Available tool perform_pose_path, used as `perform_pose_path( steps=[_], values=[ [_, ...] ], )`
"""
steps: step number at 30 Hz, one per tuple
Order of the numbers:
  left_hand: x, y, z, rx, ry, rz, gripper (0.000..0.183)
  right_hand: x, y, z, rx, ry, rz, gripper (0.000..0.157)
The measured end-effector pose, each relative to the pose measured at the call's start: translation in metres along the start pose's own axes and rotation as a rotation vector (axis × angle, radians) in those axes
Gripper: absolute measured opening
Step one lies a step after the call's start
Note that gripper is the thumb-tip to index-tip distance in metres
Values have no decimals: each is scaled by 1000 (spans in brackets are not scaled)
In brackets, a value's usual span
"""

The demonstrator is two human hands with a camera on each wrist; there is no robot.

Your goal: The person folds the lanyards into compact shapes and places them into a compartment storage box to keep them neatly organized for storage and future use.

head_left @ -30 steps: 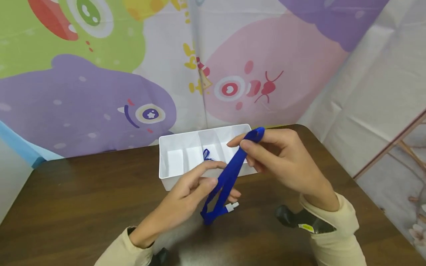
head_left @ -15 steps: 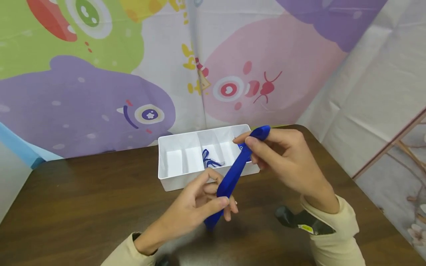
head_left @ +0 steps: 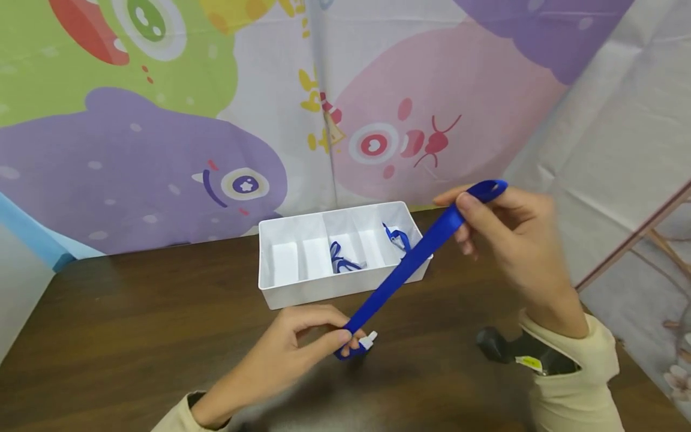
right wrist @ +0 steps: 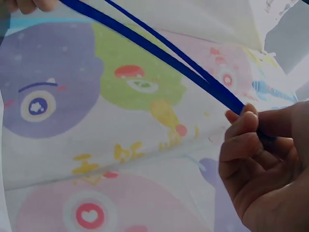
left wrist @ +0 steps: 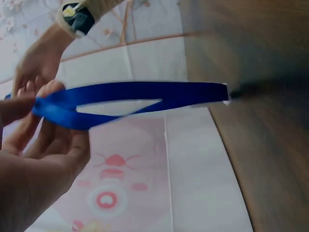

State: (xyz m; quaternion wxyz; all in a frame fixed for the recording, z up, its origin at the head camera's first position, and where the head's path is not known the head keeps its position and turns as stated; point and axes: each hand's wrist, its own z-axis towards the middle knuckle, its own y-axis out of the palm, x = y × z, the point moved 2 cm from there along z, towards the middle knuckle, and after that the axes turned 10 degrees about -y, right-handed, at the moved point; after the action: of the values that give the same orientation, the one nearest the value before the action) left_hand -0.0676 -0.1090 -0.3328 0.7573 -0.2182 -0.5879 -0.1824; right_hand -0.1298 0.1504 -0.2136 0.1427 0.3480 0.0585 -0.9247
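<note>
A blue lanyard (head_left: 410, 259) stretches on a slant between both hands, above the table. My right hand (head_left: 520, 246) pinches its upper end between thumb and fingers, and a small loop sticks out past them. Lower down, in front of the white box, my left hand (head_left: 297, 342) pinches the other part with thumb and forefinger. A white plastic clip (head_left: 369, 341) shows just beyond the left fingertips. The left wrist view has the lower part of the lanyard (left wrist: 193, 93) hanging past the left hand. Two strands of the lanyard (right wrist: 159, 55) run together toward the right fingers in the right wrist view.
A white divided box (head_left: 302, 293) stands at the back of the brown table (head_left: 135, 336). One blue lanyard (head_left: 342, 261) lies in a middle compartment, another blue lanyard (head_left: 398, 237) in the right-end one. A cartoon-printed curtain (head_left: 178, 174) hangs right behind.
My right hand has moved right and up, drawing the lanyard out longer and straighter. The left hand has shifted slightly down and left. The right-end compartment's lanyard has come into sight.
</note>
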Motion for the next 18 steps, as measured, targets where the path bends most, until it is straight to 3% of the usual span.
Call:
perform_pose_path(
  steps=[3, 6, 10, 14, 18],
  values=[
    [1, -9, -8, -52, -74, 74, 17, -1, -12, 3, 114, -44, 136, 18],
    [-1, -18, -15, -146, -120, 126, 19, -3, -27, 5, 195, -86, 266, 20],
    [-6, -32, -22, -204, -107, 135, 25, -3, -47, 4, 250, -109, 332, 22],
    [-4, -48, -27, -167, -113, 100, 26, 2, -69, 0, 293, -86, 320, 21],
    [3, -64, -32, -101, -125, 147, 26, 10, -92, -6, 331, -44, 297, 17]
  ],
)
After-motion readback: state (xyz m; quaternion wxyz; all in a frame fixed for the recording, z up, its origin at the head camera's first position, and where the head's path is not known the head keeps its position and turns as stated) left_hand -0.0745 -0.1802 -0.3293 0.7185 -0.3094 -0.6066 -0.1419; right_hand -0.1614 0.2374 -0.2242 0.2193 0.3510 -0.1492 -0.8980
